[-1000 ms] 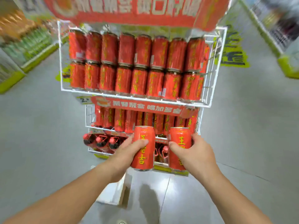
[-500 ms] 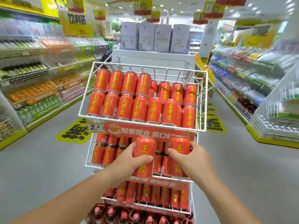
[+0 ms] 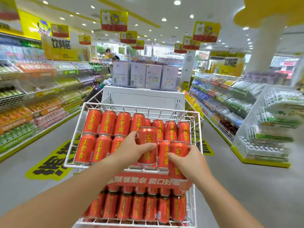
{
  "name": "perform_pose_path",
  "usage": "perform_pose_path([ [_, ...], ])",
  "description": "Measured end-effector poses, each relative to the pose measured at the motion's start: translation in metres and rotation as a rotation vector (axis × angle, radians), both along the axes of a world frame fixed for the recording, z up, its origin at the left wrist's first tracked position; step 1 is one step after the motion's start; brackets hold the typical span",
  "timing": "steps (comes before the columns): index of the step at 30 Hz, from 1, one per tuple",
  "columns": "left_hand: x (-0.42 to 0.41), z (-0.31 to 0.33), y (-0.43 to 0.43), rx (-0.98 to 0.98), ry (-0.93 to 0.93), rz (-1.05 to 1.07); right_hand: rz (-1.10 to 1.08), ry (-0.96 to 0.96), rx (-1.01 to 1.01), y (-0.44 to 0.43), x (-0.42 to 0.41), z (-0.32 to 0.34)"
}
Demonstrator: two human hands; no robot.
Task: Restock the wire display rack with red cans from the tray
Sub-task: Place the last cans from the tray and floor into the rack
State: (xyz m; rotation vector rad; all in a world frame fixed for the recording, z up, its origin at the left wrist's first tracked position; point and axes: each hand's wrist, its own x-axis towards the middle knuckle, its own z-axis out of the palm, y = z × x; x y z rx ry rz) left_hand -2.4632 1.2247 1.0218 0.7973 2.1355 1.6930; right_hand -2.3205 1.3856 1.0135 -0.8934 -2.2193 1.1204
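A white wire display rack (image 3: 74, 137) stands straight ahead, its top basket holding two rows of red cans (image 3: 107, 124) with yellow lettering. My left hand (image 3: 131, 150) grips one red can (image 3: 146, 139) upright over the middle of that basket. My right hand (image 3: 189, 163) grips a second red can (image 3: 178, 150) at the basket's front right corner. A lower shelf (image 3: 139, 223) of the rack is packed with more red cans (image 3: 138, 208). The tray is out of sight.
A red banner (image 3: 148, 180) runs along the top basket's front. Behind the rack sits a white unit (image 3: 143, 99) topped with pale boxes (image 3: 144, 76). Stocked drink shelves (image 3: 32, 99) line the left aisle and more shelves (image 3: 230, 102) the right. A person (image 3: 108, 53) stands far back.
Both hands have lifted their cans from in front of the lower shelves up to the top basket. The view has tilted upward from the floor to the aisle.
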Motion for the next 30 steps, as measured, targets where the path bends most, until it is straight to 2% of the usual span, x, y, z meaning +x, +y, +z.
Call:
perform_pose_path([
  [15,-0.08,0.022,0.087,-0.084,0.198,0.239,-0.005,-0.095,-0.045,0.085,-0.063,-0.033],
  [20,-0.078,0.018,0.098,-0.186,0.337,0.295,0.013,-0.063,-0.055,0.093,-0.068,-0.044],
  [24,-0.073,0.014,0.105,-0.271,0.444,0.304,0.011,-0.112,-0.051,0.096,-0.07,-0.049],
  [30,-0.073,0.02,0.103,-0.279,0.464,0.331,-0.005,-0.151,-0.006,0.098,-0.073,-0.059],
])
